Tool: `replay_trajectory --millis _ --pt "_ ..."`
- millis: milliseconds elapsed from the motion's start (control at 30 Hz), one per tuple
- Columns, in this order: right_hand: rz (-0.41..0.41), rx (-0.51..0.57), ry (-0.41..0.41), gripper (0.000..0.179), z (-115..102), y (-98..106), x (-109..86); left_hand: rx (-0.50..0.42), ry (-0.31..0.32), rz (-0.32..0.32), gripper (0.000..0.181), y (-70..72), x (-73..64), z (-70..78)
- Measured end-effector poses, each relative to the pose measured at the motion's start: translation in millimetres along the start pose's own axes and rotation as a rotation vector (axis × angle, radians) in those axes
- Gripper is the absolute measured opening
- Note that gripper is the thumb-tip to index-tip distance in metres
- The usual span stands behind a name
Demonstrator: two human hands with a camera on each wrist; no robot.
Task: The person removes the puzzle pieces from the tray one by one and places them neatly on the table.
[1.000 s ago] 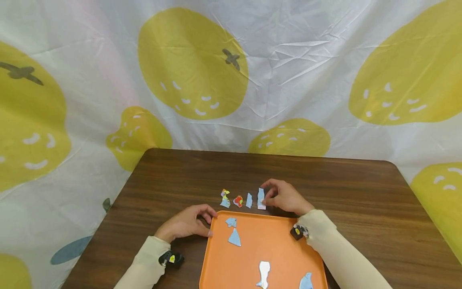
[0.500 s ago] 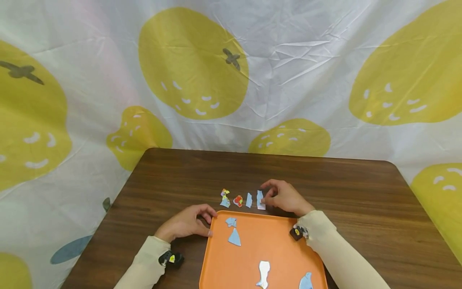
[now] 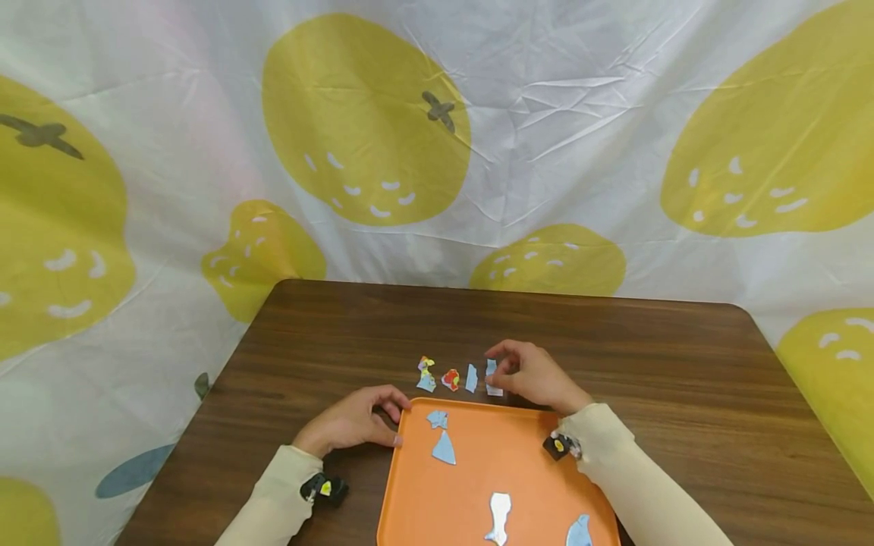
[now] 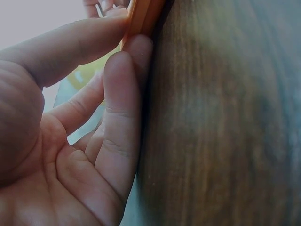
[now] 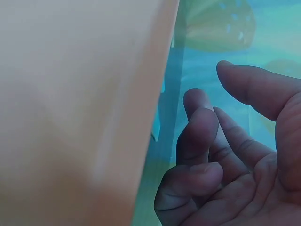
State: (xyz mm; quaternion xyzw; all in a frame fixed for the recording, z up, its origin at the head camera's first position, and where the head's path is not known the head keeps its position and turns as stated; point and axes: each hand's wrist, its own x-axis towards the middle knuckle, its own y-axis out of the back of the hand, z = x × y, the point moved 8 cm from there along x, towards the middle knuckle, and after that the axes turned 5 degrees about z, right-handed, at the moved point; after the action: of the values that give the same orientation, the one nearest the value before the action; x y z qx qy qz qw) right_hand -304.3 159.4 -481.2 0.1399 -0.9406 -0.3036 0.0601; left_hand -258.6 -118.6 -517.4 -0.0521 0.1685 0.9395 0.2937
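Note:
At the orange tray's (image 3: 478,409) far left corner, my left hand (image 3: 355,418) holds the rim; the left wrist view has thumb and fingertips against the orange edge. Beyond the tray's far rim, my right hand (image 3: 539,375) is over a narrow light-blue picture piece (image 3: 492,367) with a pale lower end, its fingertips covering the middle of that piece. In the right wrist view, thumb and fingers stand apart with nothing visible between them. To the left lie a slim blue piece (image 3: 471,378), a red piece (image 3: 451,380) and a yellow-and-blue piece (image 3: 426,374).
On the tray lie a small blue piece (image 3: 438,419), a blue wedge-shaped piece (image 3: 444,448), a white piece (image 3: 500,517) and another blue piece (image 3: 579,532). A brown wooden table (image 3: 369,318) carries everything. A fruit-print curtain (image 3: 546,152) hangs behind it.
My right hand has shifted slightly left, covering more of the narrow light-blue piece, whose top end has moved a little toward the tray. My left hand has stayed at the tray's corner.

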Motion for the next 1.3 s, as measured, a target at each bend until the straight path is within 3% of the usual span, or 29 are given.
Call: replay_trajectory --millis 767,1300 --pt "-0.078 -0.022 0.169 0.036 -40.5 -31.8 -18.0 0.010 -0.007 -0.002 0.052 -0.1 2.1 -1.0" --pt "-0.219 0.032 0.247 0.037 -54.8 -62.9 -32.4 0.013 -0.005 -0.006 0.052 0.0 1.8 -1.8"
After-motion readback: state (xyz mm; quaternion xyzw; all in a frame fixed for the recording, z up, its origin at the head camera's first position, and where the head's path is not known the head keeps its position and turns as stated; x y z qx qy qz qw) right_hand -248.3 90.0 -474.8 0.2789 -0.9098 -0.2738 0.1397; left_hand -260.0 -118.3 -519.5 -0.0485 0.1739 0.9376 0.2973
